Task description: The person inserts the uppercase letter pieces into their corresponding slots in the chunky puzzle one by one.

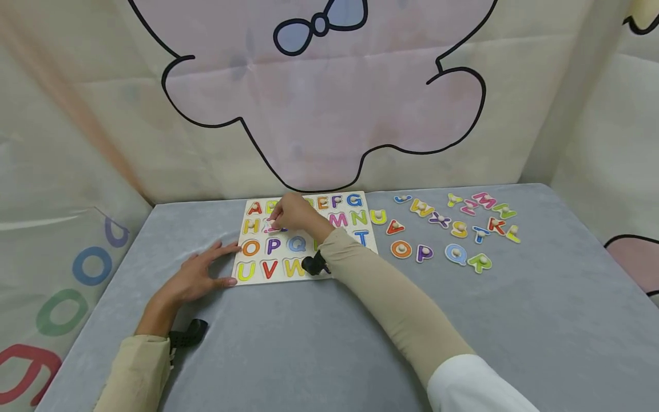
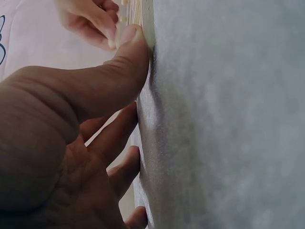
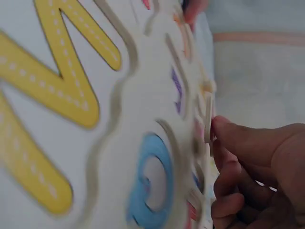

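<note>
A white alphabet puzzle board [image 1: 278, 276] with coloured letters lies on the table. My left hand [image 1: 198, 274] rests at its left edge, fingers spread, with the thumb touching the board's near left corner. In the left wrist view, the left thumb [image 2: 126, 62] presses against the board's edge. My right hand [image 1: 296, 214] reaches over the board and pinches a small pink letter piece [image 1: 275, 225] above the second row, beside the H. In the right wrist view this letter piece [image 3: 208, 117] appears edge-on between thumb and fingers; which letter it is cannot be told.
Loose knobbed letter pieces lie right of the board, among them a yellow U [image 1: 378, 217], an orange O [image 1: 401, 249], a purple P [image 1: 424, 253], a blue Q [image 1: 456, 254] and a red K [image 1: 496, 226]. A printed curtain [image 1: 319, 114] hangs behind the grey table [image 1: 288, 349].
</note>
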Tool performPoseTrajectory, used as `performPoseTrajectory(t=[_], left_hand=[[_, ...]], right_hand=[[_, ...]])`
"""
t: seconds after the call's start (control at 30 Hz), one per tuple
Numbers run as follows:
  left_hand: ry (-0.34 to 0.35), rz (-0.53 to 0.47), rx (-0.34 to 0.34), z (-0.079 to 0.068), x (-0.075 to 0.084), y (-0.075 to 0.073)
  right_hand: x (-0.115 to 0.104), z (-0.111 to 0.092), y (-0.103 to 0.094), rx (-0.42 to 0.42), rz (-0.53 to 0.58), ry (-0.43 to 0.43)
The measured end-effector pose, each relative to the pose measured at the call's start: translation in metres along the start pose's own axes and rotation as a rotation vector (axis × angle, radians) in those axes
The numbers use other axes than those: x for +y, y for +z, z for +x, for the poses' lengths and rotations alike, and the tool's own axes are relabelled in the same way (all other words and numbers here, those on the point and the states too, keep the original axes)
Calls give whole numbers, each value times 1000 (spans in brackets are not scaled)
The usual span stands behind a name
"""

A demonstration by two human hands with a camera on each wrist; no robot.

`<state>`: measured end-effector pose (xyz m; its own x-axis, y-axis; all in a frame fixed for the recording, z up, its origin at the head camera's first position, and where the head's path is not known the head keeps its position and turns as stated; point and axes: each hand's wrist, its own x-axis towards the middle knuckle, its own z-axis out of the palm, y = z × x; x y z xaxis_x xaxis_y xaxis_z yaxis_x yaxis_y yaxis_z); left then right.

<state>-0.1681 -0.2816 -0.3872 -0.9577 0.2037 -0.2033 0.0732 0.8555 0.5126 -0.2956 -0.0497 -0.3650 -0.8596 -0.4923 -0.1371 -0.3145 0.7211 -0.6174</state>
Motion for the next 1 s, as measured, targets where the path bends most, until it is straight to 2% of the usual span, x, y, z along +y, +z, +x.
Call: performPoseTrajectory(t=[0.13,0.23,0.37,0.6,0.67,0.77,1.0], left_hand=[[15,-3,0,1,3,1],[0,6,0,2,3,1],[-21,8,0,1,3,0],[3,1,9,-2,0,1],[1,-4,8,-3,-1,3],[2,-6,2,-3,0,4],[-23,-9,-7,-2,2,1]], right_hand=[[-2,6,10,52,-25,26],[-4,10,14,79,-37,41],[-7,13,17,67,-43,46],[-8,7,15,34,-69,18],[-4,-1,6,26,-54,3],[10,-19,-17,47,3,14],[79,-64,-81,199,111,134]])
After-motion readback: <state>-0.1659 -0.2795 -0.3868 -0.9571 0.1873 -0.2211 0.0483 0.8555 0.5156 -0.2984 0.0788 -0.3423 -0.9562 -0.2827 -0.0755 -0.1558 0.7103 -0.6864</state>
